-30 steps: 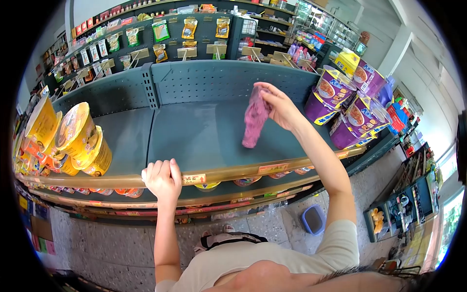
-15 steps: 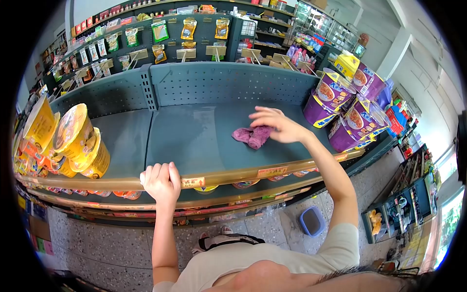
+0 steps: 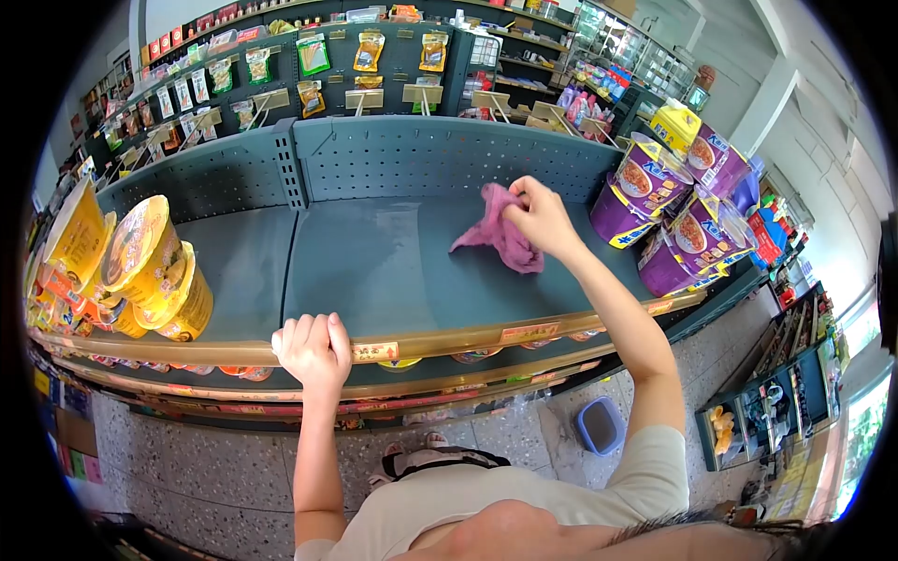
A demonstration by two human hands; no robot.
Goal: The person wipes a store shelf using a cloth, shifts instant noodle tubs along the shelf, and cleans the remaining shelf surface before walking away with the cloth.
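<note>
A purple-pink cloth [image 3: 505, 236] hangs loosely from my right hand [image 3: 540, 215], pinched between thumb and fingers over the right part of the grey shelf [image 3: 365, 271]. Its lower folds come down close to the shelf surface. My left hand [image 3: 312, 350] is wrapped round the tan front rail [image 3: 430, 346] of the shelf, beside a small price label [image 3: 374, 352]. A wet-looking sheen shows on the shelf between the two hands.
Yellow instant noodle cups [image 3: 145, 257] stand stacked at the shelf's left end, purple noodle cups [image 3: 645, 178] at its right. A perforated back panel [image 3: 421, 159] rises behind. On the floor stands a blue-rimmed bin [image 3: 600, 425]. Hanging snack packets [image 3: 369, 51] line the rack beyond.
My right hand has closed on the cloth and lifted part of it off the shelf, so it hangs spread out instead of bunched. The left hand stays on the rail.
</note>
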